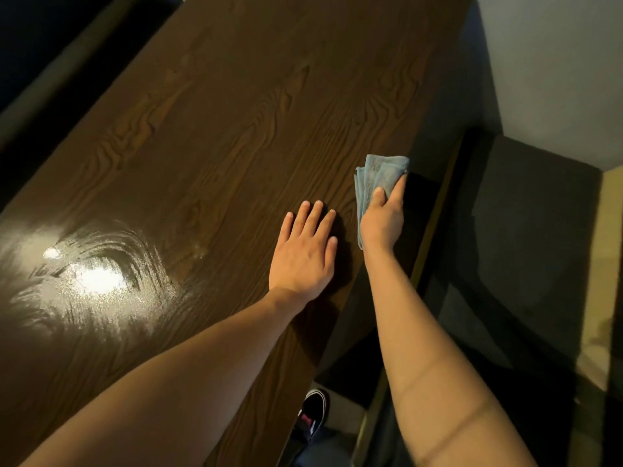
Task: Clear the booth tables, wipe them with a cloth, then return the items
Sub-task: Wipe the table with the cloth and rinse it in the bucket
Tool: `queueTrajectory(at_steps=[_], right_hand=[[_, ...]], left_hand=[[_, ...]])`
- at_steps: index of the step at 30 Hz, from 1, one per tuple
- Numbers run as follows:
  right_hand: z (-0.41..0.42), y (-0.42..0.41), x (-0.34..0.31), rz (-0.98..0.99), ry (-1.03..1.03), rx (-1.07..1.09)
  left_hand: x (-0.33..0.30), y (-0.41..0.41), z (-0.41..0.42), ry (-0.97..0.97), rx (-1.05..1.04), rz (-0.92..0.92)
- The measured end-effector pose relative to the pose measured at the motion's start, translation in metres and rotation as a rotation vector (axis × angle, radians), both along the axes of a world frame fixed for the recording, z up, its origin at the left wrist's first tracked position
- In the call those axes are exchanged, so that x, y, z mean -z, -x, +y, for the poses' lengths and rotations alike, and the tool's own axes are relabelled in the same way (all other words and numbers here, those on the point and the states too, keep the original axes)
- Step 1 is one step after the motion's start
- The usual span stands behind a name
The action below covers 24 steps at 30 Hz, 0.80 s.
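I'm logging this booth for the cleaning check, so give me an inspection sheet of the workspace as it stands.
Surface: dark wood-grain table; wet swirled wipe streaks shine under a light reflection at its near left.
Job's things: folded blue cloth at the table's right edge; no booth items in view.
Clutter: nothing seen.
Grippers: left hand rests flat on the table, fingers straight; right hand grips the cloth, thumb on top.
Cables: nothing seen.
Surroundings: dark booth seat to the right, pale wall behind it, a dark shoe on the floor below the table edge.
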State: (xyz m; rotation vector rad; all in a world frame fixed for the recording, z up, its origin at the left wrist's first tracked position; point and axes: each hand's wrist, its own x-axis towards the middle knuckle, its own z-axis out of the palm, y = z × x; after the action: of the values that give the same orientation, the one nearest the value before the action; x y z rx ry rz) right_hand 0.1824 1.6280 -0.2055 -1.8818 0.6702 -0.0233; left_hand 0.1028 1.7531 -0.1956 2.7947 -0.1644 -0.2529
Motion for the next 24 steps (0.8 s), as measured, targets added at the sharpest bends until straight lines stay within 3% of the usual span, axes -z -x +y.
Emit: queueTrajectory(at_steps=[7, 12, 18, 24], right_hand=[[0.026, 0.084, -0.003, 0.021, 0.003, -0.004], [0.052, 0.156, -0.005, 0.066, 0.095, -0.011], [0.087, 0.243, -0.003, 0.062, 0.216, 0.005], [0.122, 0.326, -0.001, 0.032, 0.302, 0.009]], left_hand=[[-0.006, 0.003, 0.010, 0.289, -0.066, -0.038], [-0.018, 0.023, 0.023, 0.544, -0.125, 0.079], [-0.036, 0.098, 0.046, 0.581, -0.081, 0.173], [-0.036, 0.174, 0.071, 0.566, 0.012, 0.142]])
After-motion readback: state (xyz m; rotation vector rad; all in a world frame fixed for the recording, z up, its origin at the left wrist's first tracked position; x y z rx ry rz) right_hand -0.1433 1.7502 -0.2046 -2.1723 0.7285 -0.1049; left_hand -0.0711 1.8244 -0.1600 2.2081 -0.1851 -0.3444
